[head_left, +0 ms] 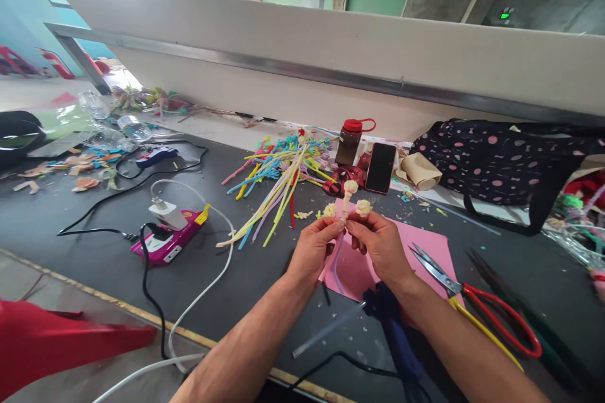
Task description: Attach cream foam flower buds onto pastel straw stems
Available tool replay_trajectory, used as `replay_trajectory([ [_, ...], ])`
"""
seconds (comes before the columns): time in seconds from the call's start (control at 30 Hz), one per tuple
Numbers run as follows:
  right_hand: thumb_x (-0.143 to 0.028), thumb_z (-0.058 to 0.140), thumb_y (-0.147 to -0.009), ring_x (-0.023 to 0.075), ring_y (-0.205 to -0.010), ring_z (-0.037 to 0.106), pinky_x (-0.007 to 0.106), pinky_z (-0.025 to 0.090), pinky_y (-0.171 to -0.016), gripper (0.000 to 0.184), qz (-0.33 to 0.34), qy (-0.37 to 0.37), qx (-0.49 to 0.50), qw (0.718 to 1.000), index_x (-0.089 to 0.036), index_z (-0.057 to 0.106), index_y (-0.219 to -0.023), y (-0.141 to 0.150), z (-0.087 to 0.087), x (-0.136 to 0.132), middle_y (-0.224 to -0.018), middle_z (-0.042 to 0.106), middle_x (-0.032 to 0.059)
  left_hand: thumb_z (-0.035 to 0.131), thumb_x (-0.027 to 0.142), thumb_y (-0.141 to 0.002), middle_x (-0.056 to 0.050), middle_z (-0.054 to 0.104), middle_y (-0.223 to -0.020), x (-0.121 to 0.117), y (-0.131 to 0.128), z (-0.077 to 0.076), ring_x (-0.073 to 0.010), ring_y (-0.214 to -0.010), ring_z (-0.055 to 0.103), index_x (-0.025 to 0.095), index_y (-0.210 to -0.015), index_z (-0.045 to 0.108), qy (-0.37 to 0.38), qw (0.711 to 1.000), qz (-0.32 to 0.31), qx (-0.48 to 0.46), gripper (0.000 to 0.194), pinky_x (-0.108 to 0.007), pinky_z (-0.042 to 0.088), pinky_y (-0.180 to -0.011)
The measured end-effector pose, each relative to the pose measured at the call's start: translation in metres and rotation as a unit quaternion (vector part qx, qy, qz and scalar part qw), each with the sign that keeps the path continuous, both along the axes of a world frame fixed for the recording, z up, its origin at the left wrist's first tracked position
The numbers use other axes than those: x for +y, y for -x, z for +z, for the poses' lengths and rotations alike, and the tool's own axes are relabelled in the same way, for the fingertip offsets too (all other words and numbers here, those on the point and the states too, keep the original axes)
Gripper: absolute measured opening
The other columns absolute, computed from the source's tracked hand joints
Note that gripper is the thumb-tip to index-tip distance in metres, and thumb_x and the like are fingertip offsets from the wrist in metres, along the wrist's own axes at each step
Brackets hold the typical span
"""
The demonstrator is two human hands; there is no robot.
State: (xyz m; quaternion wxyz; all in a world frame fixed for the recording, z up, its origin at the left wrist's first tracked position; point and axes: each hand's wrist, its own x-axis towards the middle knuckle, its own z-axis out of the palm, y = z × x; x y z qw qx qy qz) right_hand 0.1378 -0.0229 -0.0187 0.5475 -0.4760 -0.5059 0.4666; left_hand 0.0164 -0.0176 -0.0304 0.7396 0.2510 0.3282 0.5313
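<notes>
Both hands meet above a pink sheet, pinching a pipe-cleaner flower sprig. My left hand has its thumb and fingers closed on the sprig's stem from the left. From the right, my right hand grips the same stem, fingertips nearly touching the left ones. The sprig carries pale cream-yellow balls, one at the top and one on each side; a lilac strand hangs below. Under my right wrist lies a dark blue glue gun, a translucent glue stick at its end.
Red-handled scissors lie right of the sheet. Behind is a pile of coloured pipe cleaners, with a bottle, phone and patterned bag. A magenta power strip with cables sits left. A white panel stands behind.
</notes>
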Motion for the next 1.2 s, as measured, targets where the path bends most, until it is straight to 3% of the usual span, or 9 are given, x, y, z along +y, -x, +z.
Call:
replay_trajectory([
  [0.17, -0.029, 0.064, -0.072, 0.0073, -0.043, 0.046, 0.018, 0.032, -0.038, 0.016, 0.002, -0.01, -0.018, 1.0, -0.016, 0.063, -0.083, 0.001, 0.0, -0.001, -0.054, 0.054, -0.0043, 0.075, 0.025, -0.058, 0.004, 0.052, -0.051, 0.001, 0.0, 0.001, -0.0048, -0.041, 0.046, 0.014, -0.069, 0.058, 0.013, 1.0, 0.017, 0.02, 0.023, -0.016, 0.033, -0.042],
  [0.47, -0.029, 0.065, -0.072, 0.0074, -0.044, 0.047, 0.017, 0.032, -0.038, 0.017, 0.008, 0.0, 0.004, 1.0, -0.016, 0.061, -0.082, 0.001, -0.001, 0.0, -0.053, 0.054, -0.0044, 0.073, 0.023, -0.058, 0.0, 0.06, -0.057, 0.0, 0.0, 0.005, -0.0096, -0.049, 0.055, 0.013, -0.071, 0.059, 0.012, 1.0, -0.008, -0.022, 0.021, -0.021, 0.043, -0.051],
  [0.63, -0.029, 0.064, -0.073, 0.0067, -0.042, 0.045, 0.017, 0.032, -0.038, 0.015, 0.015, -0.001, -0.005, 1.0, -0.016, 0.06, -0.075, 0.001, 0.002, -0.002, -0.051, 0.052, -0.0047, 0.071, 0.02, -0.061, 0.002, 0.056, -0.052, 0.0, 0.001, 0.006, -0.0048, -0.04, 0.047, 0.012, -0.068, 0.06, -0.001, 1.0, 0.005, 0.01, 0.015, -0.016, 0.035, -0.041],
  [0.93, -0.029, 0.063, -0.074, 0.0073, -0.043, 0.046, 0.018, 0.033, -0.04, 0.014, 0.009, -0.006, -0.035, 0.999, -0.015, 0.062, -0.077, 0.0, 0.007, -0.005, -0.051, 0.053, -0.0041, 0.075, 0.02, -0.058, 0.001, 0.059, -0.058, 0.001, 0.0, -0.001, -0.0081, -0.05, 0.054, 0.014, -0.071, 0.061, -0.008, 1.0, 0.019, -0.006, 0.02, -0.02, 0.041, -0.051],
  [1.2, -0.026, 0.063, -0.072, 0.0067, -0.04, 0.042, 0.019, 0.031, -0.038, 0.012, 0.026, 0.009, -0.018, 0.999, -0.013, 0.063, -0.071, -0.001, 0.007, -0.005, -0.047, 0.05, -0.0043, 0.073, 0.024, -0.059, 0.003, 0.057, -0.053, 0.002, -0.001, -0.005, -0.0054, -0.045, 0.047, 0.013, -0.065, 0.057, -0.048, 0.997, 0.043, 0.038, 0.02, -0.018, 0.034, -0.047],
])
